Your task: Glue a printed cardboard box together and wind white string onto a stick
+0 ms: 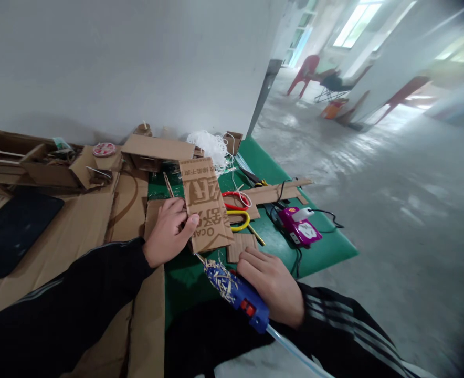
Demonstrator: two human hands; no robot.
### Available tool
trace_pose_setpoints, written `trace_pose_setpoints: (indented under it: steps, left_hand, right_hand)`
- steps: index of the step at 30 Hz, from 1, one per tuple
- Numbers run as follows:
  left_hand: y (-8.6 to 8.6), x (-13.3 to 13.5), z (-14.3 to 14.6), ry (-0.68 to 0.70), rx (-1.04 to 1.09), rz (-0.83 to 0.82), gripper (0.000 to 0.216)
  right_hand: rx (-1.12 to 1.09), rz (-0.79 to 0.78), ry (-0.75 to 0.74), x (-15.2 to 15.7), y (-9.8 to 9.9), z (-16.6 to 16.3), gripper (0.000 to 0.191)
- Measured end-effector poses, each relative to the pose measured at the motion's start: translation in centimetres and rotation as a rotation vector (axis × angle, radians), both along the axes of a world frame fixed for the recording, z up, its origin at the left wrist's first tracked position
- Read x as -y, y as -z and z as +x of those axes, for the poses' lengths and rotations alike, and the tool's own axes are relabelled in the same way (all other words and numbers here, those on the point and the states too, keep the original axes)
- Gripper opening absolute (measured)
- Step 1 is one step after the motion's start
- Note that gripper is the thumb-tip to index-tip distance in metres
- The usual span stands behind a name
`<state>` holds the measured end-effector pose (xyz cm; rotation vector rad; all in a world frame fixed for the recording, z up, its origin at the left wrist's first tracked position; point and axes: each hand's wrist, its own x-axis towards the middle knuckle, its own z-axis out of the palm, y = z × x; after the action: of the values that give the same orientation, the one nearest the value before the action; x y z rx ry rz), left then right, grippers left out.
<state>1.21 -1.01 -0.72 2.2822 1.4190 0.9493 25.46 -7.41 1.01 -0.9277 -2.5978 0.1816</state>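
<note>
The left hand (169, 231) was curled over the left edge of a printed cardboard panel (206, 205), thumb pressed on its top face and fingers tucked against the edge, pinning it flat on the green table (326, 247). The right hand (273, 286) was closed round the grip of a blue hot glue gun (235, 294), whose nozzle pointed at the panel's near corner; a clear glue stick (295, 352) stuck out behind it, and dried glue strings clung to the barrel. The panel looked light and fairly stiff, likely to crease if bent hard and to slide easily on the smooth mat, so an edge pinch away from the glued corner seemed the safest hold. Just beyond it lay scissors with red and yellow handles (235, 210), a small cardboard offcut (242, 245), a purple power strip (298, 226), and farther back, white string (208, 147).
</note>
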Motion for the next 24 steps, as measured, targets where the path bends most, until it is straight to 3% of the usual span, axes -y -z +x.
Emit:
trace_pose_setpoints:
  steps: [24]
  left_hand:
    - [0.0,0.0,0.0,0.0,0.003,0.001,0.038]
  right_hand:
    - [-0.024,-0.019,-0.01,-0.2,-0.1,1.2,0.017]
